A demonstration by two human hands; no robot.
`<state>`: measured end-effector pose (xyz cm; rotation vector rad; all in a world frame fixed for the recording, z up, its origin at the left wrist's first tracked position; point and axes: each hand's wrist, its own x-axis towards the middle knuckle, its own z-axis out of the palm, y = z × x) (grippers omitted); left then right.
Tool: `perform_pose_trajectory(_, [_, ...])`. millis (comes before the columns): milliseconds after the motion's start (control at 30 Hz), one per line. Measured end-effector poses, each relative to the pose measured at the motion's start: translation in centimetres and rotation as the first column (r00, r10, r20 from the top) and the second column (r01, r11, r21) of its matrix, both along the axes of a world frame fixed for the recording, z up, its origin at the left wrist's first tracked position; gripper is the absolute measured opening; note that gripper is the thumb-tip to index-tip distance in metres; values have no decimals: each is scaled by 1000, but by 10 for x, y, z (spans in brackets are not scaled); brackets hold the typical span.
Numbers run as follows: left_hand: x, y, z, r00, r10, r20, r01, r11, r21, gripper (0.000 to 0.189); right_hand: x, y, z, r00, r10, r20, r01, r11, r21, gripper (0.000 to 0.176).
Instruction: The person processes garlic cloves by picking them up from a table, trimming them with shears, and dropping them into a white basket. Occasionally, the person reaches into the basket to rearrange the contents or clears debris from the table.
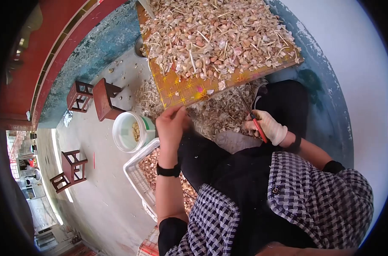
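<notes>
My left hand (171, 124) is bare, its fingers curled together near the table's front corner; what they hold, if anything, is hidden. In my right hand (268, 126), which wears a pale glove, is a red-handled tool (258, 127) with a long, thin dark shaft. The shaft points up toward the table's edge. Garlic cloves and dry skins lie in a wide heap (219, 38) on the yellow patterned tabletop (173, 88). Below the edge, loose garlic skins (217, 109) cover the floor between my hands.
Left of my left arm stands a white bucket (126, 143) with some peeled cloves inside. A white plastic basket (134, 177) full of cloves sits beside my leg. Farther left are small wooden stools (104, 100) (70, 164). A blue-painted wall (317, 123) runs along the right.
</notes>
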<state>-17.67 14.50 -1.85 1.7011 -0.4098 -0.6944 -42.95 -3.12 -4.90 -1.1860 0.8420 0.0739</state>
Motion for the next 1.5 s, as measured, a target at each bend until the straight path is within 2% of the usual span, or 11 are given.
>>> perform_pose_trajectory(133, [15,-90,-52,855,-143,498,76,985,152,23,-10,-7,12,995,-77,61,75,996,44,24])
perform_pose_trajectory(433, [19,-149,-71,509,-341,790,-40,908,417,25,-45,-34,-21,989,-134,59,143,974,-176,38])
perform_pose_trajectory(633, [23,-153,-62,516,-399,758,-7,883,469,28,-40,-41,-10,991,-75,107,110,919,-379,34])
perform_pose_trajectory(733, [19,-137,-50,904,-170,392,11,926,376,24,-32,-57,11,997,6,75,31,874,-486,33])
perform_pose_trajectory(833, [21,-120,-64,815,-113,569,-105,936,337,27,-13,-78,20,993,-13,118,69,871,-487,31])
perform_pose_trajectory(1000, [22,-117,-54,826,-19,563,-186,934,305,30,74,-111,48,984,159,77,-30,578,-815,34])
perform_pose_trajectory(1067, [26,-117,-44,763,55,644,-258,940,225,31,115,-118,51,963,189,193,79,487,-870,32])
perform_pose_trajectory(1200, [55,-123,-43,800,1,600,-184,952,243,30,183,-122,70,935,272,-226,-314,346,-884,36])
perform_pose_trajectory(1267, [56,-126,-33,851,-13,524,-142,957,254,31,206,-117,53,920,261,-294,-359,255,-898,43])
perform_pose_trajectory(1400, [50,-116,-52,908,119,401,-125,992,-11,18,228,-122,27,840,317,-440,-470,21,-882,55])
perform_pose_trajectory(1500, [35,-99,-44,940,248,234,-228,968,-107,15,223,-136,28,929,282,-238,-337,383,-860,38])
